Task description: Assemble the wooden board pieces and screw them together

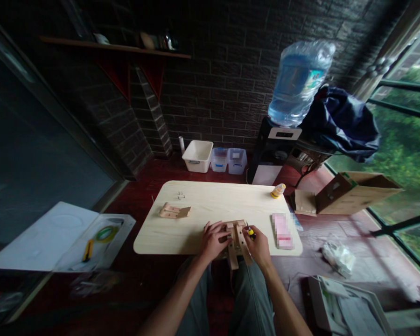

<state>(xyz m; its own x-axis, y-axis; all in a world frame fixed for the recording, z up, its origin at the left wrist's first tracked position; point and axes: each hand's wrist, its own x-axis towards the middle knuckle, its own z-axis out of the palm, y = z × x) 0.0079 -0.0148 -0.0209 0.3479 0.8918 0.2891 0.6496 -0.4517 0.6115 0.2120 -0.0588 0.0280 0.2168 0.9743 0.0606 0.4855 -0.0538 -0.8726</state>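
Note:
A small wooden frame with two long slats lies at the table's near edge, its slats jutting out over my lap. My left hand is closed on the left side of the frame. In my right hand is a short yellow-and-black screwdriver, its tip pointing up toward the frame's right side. Whether the tip touches a screw is too small to tell. Another wooden piece, with slats and an angled end, rests on the left of the table. Several small screws lie beyond it.
The pale table carries a yellow bottle and a pink, blurred sheet at right. Behind stand plastic bins and a water dispenser. A cardboard box sits right; an open white case lies left.

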